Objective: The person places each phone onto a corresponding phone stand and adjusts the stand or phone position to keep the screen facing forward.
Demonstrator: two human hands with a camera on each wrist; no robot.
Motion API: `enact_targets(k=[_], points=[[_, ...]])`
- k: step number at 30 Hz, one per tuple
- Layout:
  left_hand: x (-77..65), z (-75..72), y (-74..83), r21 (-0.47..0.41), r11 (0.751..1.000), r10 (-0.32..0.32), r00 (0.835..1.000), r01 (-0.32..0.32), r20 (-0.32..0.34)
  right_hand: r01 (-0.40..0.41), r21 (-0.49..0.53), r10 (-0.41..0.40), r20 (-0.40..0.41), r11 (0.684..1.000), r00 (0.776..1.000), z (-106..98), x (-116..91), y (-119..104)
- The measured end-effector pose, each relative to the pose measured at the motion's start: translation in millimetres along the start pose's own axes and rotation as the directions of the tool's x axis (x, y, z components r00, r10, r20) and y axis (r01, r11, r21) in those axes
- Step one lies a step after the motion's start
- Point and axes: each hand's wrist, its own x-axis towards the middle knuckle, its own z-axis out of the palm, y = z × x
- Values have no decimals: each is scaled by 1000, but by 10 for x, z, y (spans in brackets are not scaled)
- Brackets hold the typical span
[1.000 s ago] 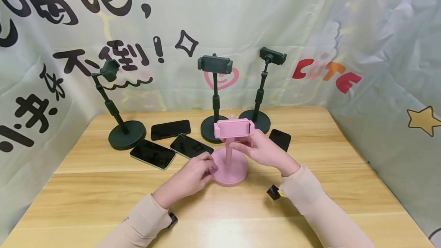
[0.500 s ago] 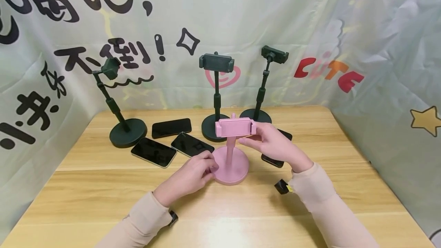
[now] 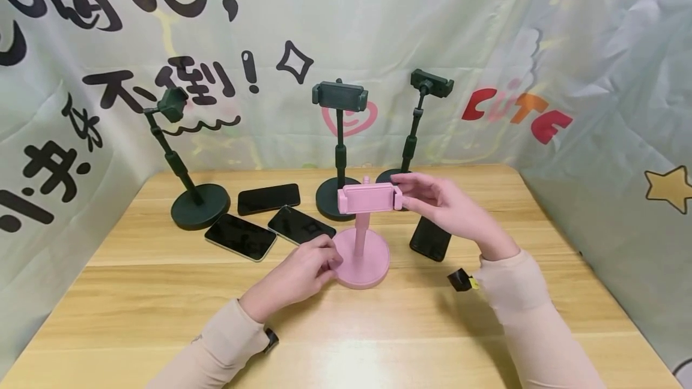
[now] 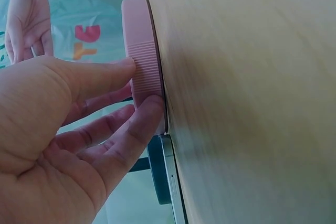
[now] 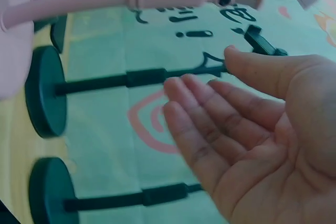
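Note:
A pink phone stand stands upright in the middle of the table, its clamp level and holding no phone. My left hand grips the left edge of its round base. In the left wrist view the thumb lies on the ribbed rim of the base, with a fingertip lower on the same rim. Just right of the clamp hovers my right hand, fingers loosely bent, thumb apart. The right wrist view shows nothing in that palm.
Behind are three dark green phone stands: one at left, one in the centre, one at right. Several black phones lie flat, among them one at left and one under the right hand. A printed cloth hangs behind the table.
My right hand has come off the pink stand's upright, moving right and slightly up beside the clamp. More of the right phone shows. The left hand stays at the base.

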Motion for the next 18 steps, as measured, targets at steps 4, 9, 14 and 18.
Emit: enact_targets(k=[4, 9, 14, 18], points=[[3, -11, 9, -4, 1000, -7, 1000, 7, 8, -51, -54, 49, -39, 997, 998, -151, -77, -42], [1, -22, 16, 4, 1000, -7, 1000, 6, 9, -122, -130, 106, -127, 984, 986, -274, -139, -55], [-2, -22, 16, -3, 1000, -13, 1000, 13, 12, -204, -218, 164, -189, 955, 968, -338, -173, -45], [-4, -24, 14, -13, 1000, -22, 1000, 22, 18, -278, -261, 225, -215, 924, 950, -385, -198, -25]])
